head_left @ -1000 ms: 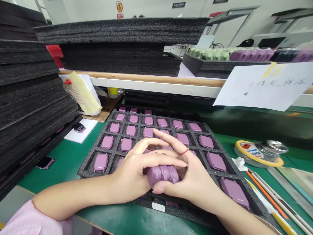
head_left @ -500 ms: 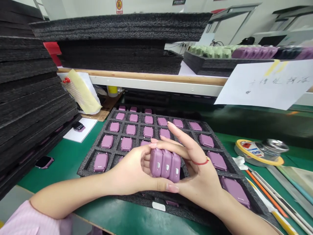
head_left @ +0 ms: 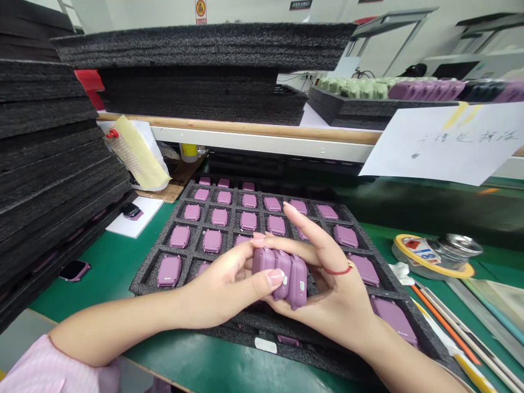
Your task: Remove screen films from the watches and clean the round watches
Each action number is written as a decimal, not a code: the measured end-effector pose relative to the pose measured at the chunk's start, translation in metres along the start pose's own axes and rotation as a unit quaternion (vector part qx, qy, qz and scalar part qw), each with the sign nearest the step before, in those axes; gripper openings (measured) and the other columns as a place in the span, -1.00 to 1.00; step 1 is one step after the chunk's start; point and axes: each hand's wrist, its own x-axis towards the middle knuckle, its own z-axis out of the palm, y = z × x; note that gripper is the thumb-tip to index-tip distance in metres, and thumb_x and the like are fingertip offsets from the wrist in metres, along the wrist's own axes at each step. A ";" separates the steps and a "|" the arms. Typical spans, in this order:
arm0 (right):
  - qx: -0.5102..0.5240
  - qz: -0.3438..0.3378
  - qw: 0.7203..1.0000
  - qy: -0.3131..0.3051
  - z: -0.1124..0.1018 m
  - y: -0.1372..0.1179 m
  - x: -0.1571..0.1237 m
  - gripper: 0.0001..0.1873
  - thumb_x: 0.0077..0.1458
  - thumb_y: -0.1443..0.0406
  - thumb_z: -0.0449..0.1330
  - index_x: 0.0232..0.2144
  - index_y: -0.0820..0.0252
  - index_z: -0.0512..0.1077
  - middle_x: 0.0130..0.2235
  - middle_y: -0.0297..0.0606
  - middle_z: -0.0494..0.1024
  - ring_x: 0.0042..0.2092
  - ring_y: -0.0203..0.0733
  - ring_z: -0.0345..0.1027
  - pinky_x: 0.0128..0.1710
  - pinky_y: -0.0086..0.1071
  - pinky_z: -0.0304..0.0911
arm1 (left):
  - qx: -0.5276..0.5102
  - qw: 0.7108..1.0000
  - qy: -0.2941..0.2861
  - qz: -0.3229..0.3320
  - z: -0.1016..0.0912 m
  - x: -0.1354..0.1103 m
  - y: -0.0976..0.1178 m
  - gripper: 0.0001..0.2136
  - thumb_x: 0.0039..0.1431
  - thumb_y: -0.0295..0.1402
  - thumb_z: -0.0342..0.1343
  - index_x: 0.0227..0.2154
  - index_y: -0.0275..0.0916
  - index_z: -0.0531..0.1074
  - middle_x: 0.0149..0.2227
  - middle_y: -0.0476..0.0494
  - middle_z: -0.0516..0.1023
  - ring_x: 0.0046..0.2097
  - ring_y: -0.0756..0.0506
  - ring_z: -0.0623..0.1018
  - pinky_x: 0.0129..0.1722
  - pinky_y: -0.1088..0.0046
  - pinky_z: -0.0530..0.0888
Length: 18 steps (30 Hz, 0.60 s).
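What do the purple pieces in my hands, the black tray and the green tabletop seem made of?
The purple pieces, held between the left hand and right hand: likely moulded plastic, satin finish, soft highlights on rounded edges. The black tray: foam, by its coarse, matte, grainy surface. The green tabletop: probably a rubber or vinyl mat, smooth with a dull sheen.

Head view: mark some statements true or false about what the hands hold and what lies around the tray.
1. The left hand and the right hand together hold three purple cases side by side. True.
2. The foam tray has green pieces in its pockets. False: they are purple.
3. A red band sits on a finger of the right hand. True.
4. The yellow tape roll lies left of the tray. False: it lies to its right.
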 end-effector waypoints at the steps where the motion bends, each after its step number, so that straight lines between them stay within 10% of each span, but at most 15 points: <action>1: -0.006 -0.004 1.000 -0.001 0.001 0.000 0.000 0.00 0.05 0.43 0.34 0.39 -0.14 -0.07 0.20 -0.20 0.47 0.14 0.00 0.46 0.07 -0.19 0.51 | 0.002 1.000 0.008 -0.002 0.001 0.000 0.000 -0.64 0.25 -0.19 0.19 -0.03 -0.32 0.33 -0.08 -0.30 0.58 -0.04 -0.19 0.61 0.04 0.23 0.50; 8: -0.032 -0.028 0.999 -0.004 0.004 0.001 0.000 0.01 0.07 0.44 0.34 0.39 -0.20 -0.07 0.34 -0.21 0.26 0.14 -0.02 0.45 0.09 -0.22 0.49 | 0.060 0.997 0.050 -0.008 0.005 0.000 -0.005 -0.64 0.23 -0.20 0.18 -0.01 -0.30 0.33 -0.08 -0.29 0.56 -0.02 -0.26 0.59 0.04 0.09 0.50; 18: -0.016 -0.046 0.999 0.002 0.006 0.006 -0.002 0.01 0.07 0.40 0.37 0.40 -0.12 -0.06 0.11 -0.27 0.56 0.15 -0.04 0.45 0.18 -0.18 0.40 | 0.038 0.999 0.027 0.018 0.002 0.003 -0.011 -0.59 0.17 -0.19 0.27 0.01 -0.24 0.36 -0.02 -0.25 0.54 0.05 -0.29 0.57 0.07 0.08 0.49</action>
